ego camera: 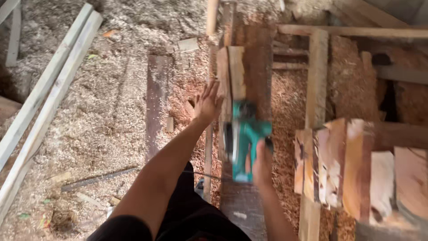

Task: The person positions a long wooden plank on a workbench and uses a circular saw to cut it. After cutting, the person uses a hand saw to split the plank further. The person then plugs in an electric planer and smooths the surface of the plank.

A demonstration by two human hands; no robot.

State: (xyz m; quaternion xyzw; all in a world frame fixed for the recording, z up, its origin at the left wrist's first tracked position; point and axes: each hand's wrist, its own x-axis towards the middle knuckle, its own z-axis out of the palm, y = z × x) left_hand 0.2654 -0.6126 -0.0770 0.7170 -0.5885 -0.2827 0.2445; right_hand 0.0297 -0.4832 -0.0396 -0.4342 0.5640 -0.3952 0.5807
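Note:
My right hand grips the handle of a green electric planer, which rests on the edge of a pale upright plank. That plank lies against a broad dark reddish board running away from me. The fingers of my left hand are spread and pressed against the left side of the pale plank, just ahead of the planer. The planer is blurred by motion.
Sawdust and shavings cover the floor. Two long pale battens lie at the left. A dark plank lies beside my left arm. Stacked reddish timber blocks stand at the right, with a pale upright board behind them.

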